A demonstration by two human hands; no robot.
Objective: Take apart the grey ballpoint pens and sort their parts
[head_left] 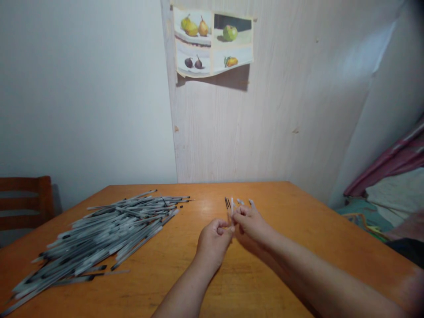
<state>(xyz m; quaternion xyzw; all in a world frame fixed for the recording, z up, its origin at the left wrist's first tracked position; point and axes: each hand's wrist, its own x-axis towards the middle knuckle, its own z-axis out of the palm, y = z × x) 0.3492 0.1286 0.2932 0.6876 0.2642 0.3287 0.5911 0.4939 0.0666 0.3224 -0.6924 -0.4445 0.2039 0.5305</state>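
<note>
My left hand (pixel 215 240) is closed in a pinch over the middle of the table. My right hand (pixel 251 223) also pinches, just above and to the right of it, fingertips almost touching. Between them runs a slender pale pen part (pixel 233 224), mostly covered by the fingers and blurred. Just beyond the hands lie thin black pen pieces (pixel 227 203) side by side, with a whitish stick (pixel 232 202) along them. Small white pieces (pixel 240 202) rest near the right knuckles. A large heap of slender grey translucent pens (pixel 115 229) with dark ends spreads to the left.
The wooden table (pixel 265 282) meets a pale wall behind. A small black piece (pixel 181 206) sits by the heap's right edge. At left stands a wooden chair (pixel 44 198); at right are piled fabrics (pixel 394 194). Fruit pictures (pixel 213 44) hang on the wall.
</note>
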